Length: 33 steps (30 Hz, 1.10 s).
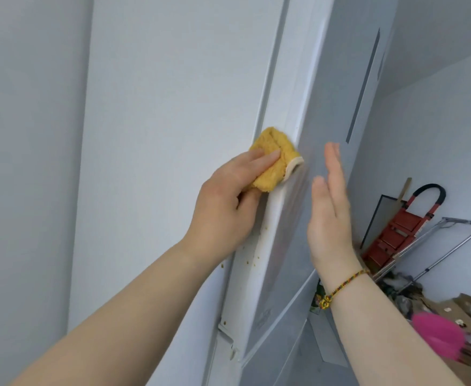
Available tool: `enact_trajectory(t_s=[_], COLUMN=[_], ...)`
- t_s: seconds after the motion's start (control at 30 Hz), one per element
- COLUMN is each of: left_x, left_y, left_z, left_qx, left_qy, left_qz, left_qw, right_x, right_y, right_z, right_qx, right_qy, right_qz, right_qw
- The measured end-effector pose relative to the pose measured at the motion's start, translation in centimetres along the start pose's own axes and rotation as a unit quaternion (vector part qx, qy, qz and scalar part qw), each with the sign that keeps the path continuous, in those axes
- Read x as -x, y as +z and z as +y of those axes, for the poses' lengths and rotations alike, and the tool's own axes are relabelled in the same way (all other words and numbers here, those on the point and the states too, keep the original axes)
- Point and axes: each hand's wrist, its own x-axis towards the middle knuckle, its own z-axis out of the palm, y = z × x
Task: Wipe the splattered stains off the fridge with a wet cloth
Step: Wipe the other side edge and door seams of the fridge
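My left hand (226, 201) grips a folded yellow cloth (359, 157) and presses it against the side edge of the grey-white fridge door (287, 107). Small brown-yellow stains (252, 259) speckle that edge below my left hand, near my wrist. My right hand (330, 210) is flat, fingers straight and together, resting on or just off the fridge's front face (337, 79). A beaded bracelet sits on my right wrist.
A pale wall (28, 162) runs along the left beside the fridge. To the right stand a red step ladder (396, 232) and a metal drying rack (451, 240) over floor clutter and cardboard. A pink object (437, 335) lies low right.
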Motion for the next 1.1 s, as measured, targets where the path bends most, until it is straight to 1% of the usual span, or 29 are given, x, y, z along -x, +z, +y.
enact_trajectory(t_s=[0.07, 0.13, 0.3, 0.37, 0.47, 0.6, 0.63, 0.73, 0.83, 0.93, 1.0, 1.1], left_x=[1.3, 4.1, 12.8, 13.0, 9.4, 4.8, 4.8, 7.7, 12.9, 16.6, 16.7, 12.9], left_y=[-0.1, 0.0, 0.7, 0.4, -0.2, 0.0, 0.2, 0.9, 0.9, 0.1, -0.4, -1.1], left_z=[-1.0, -2.1, -3.5, -3.4, -2.7, -1.7, -1.6, -2.6, -3.7, -4.4, -4.3, -2.9], left_qx=[-0.03, -0.053, -0.055, -0.054, -0.062, 0.008, 0.008, -0.008, -0.008, -0.046, -0.033, 0.009], left_qy=[0.022, 0.036, -0.002, -0.017, -0.008, -0.061, -0.056, -0.019, -0.035, -0.047, -0.076, -0.109], left_qz=[-0.012, -0.023, -0.025, -0.02, -0.024, -0.009, -0.004, -0.002, -0.013, -0.041, -0.056, -0.071], left_qw=[0.999, 0.998, 0.998, 0.998, 0.998, 0.998, 0.998, 1.0, 0.999, 0.997, 0.995, 0.991], right_x=[2.2, 3.4, 3.5, 3.5, 3.5, 3.4, 3.4, 3.4, 3.5, 3.6, 3.7, 3.7], right_y=[0.5, 1.3, 2.4, 2.5, 2.8, 2.7, 2.7, 2.6, 2.8, 3.2, 3.3, 3.3], right_z=[1.7, 3.0, 3.9, 4.1, 4.2, 4.1, 4.1, 4.4, 4.6, 4.4, 4.3, 4.1], right_qx=[0.008, 0.019, 0.035, 0.038, 0.042, 0.025, 0.025, 0.032, 0.044, 0.042, 0.048, 0.062], right_qy=[0.034, 0.04, 0.014, 0.011, -0.006, 0.02, 0.02, 0.003, -0.011, 0.005, 0.009, 0.008], right_qz=[-0.024, -0.044, -0.022, -0.018, -0.004, -0.004, -0.004, -0.006, 0.005, 0.01, 0.019, 0.022], right_qw=[0.999, 0.998, 0.999, 0.999, 0.999, 0.999, 0.999, 0.999, 0.999, 0.999, 0.999, 0.998])
